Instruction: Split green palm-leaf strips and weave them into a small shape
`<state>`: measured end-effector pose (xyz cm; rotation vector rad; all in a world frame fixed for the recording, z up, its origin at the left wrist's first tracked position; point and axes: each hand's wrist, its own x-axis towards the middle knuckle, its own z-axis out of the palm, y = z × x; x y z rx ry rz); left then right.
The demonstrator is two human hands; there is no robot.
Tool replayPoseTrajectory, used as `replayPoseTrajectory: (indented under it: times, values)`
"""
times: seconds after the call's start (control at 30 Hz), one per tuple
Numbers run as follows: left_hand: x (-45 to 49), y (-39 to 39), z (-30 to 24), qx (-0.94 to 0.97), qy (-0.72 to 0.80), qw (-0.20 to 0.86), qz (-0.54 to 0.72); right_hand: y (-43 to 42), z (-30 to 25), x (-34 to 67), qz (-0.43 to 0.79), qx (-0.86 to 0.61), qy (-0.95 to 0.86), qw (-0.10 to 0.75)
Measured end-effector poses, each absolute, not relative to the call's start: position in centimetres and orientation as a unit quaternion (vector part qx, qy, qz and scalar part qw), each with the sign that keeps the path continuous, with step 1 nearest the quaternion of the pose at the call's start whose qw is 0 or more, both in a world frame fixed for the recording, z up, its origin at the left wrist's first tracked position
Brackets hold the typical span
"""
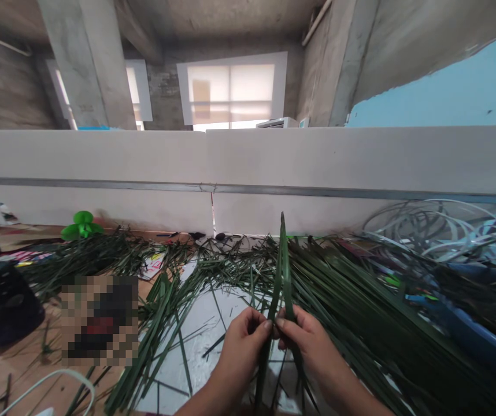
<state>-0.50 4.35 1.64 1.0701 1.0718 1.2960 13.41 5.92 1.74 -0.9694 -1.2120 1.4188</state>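
Observation:
Between my two hands stands a long green palm leaf strip (pixel 283 263), split lengthwise, its halves meeting at a pointed tip at the top. My left hand (pixel 248 341) pinches the left half between thumb and forefinger. With the same kind of pinch, my right hand (pixel 304 338) grips the right half, close beside the left. Both halves hang down below my fingers toward the bottom edge. Under my hands is a white board (pixel 204 312) strewn with thin green scraps. Some fingertips are hidden behind the leaf.
A thick pile of long leaves (pixel 373 306) lies at the right, beside a blue basin (pixel 482 335) and coiled white strips (pixel 439 231). Cut leaves (pixel 156 335) lie left. A dark pot (pixel 3 300), a green plastic fan (pixel 82 225) and a white partition (pixel 248 159) surround the work surface.

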Motion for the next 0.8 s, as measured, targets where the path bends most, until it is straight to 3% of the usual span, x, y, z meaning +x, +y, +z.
replayPoseTrajectory:
  times: [0.5, 0.8]
  values:
    - [-0.2, 4.3, 1.1, 0.427, 0.463, 0.511, 0.585, 4.6, 2.6, 12.7, 0.609, -0.417, -0.490, 0.464]
    - [0.2, 4.1, 0.4, 0.386, 0.437, 0.548, 0.599, 4.5, 2.2, 12.7, 0.614, -0.411, -0.480, 0.473]
